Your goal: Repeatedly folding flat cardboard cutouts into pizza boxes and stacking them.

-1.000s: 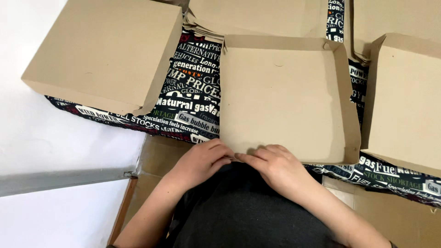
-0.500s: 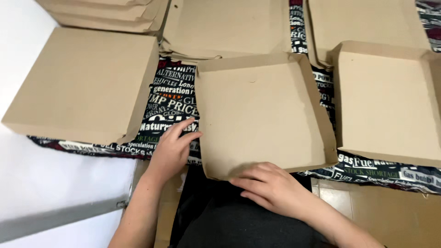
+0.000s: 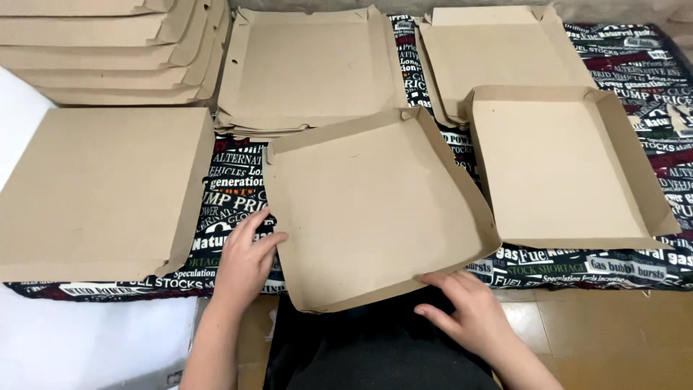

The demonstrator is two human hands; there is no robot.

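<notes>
Narrow printed-cloth [image 3: 229,189] gap between tilted tray [image 3: 368,209] and closed box [image 3: 101,191]; open tray [image 3: 563,170] close right

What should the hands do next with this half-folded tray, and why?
Probably turn the tray a little more and set it flat. It sits skewed, its near corner off the table edge, with the left hand on its left wall and the right hand under its near edge.
</notes>
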